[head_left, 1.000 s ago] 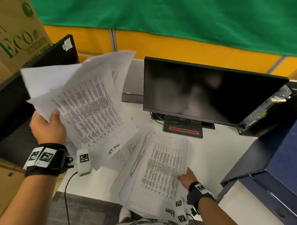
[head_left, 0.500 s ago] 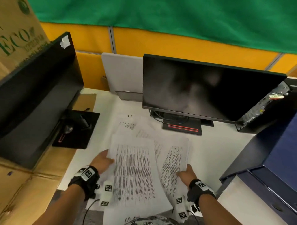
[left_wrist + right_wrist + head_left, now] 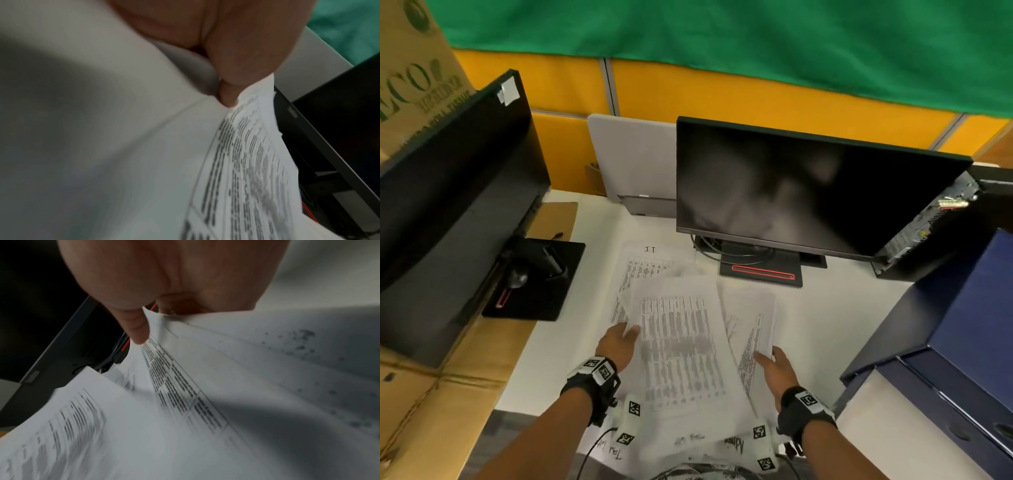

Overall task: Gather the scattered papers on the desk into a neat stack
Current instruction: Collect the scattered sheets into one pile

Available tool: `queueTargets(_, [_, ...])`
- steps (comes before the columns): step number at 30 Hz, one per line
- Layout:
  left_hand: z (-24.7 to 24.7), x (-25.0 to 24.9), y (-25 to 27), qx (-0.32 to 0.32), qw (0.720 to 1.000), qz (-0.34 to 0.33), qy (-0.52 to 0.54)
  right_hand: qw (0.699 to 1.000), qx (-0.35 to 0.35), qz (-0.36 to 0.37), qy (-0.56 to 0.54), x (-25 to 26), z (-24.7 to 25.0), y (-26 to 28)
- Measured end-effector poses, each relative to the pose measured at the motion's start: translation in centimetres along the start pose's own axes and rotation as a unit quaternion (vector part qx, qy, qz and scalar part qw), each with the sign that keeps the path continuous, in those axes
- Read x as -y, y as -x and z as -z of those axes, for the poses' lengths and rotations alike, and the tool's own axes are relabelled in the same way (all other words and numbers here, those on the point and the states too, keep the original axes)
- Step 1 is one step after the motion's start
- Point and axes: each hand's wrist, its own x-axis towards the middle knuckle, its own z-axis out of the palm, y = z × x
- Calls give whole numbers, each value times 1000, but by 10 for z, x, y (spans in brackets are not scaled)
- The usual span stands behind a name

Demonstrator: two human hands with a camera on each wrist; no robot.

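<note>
Head view: both hands (image 3: 616,346) (image 3: 777,371) pinch the papers' (image 3: 678,346) edges.

- "ECO" was printed in green on the cardboard box (image 3: 412,85), upper left of the frame.
- "I.T." was handwritten atop the rearmost sheet (image 3: 650,260).
- Table text elsewhere was too blurred to read.

Two dark monitors (image 3: 808,192) (image 3: 448,205) — a cardboard box (image 3: 410,68) far left, navy cabinet (image 3: 962,325) right

Green cloth (image 3: 756,44) above yellow partition panels (image 3: 722,99), white desk (image 3: 825,308), dark monitor (image 3: 808,192), blue cabinet (image 3: 962,325)
</note>
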Motion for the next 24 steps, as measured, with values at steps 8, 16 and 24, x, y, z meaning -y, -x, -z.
queueTargets(8, [-28, -21, 7, 144, 985, -80, -44, 998, 53, 13, -14, 3, 1, 4])
queueTargets(16, [-44, -44, 1, 165, 977, -90, 97, 998, 47, 2, 30, 8, 5, 12])
queueTargets(24, [-36, -30, 1, 116, 988, -92, 47, 996, 38, 75, 2, 29, 10, 17])
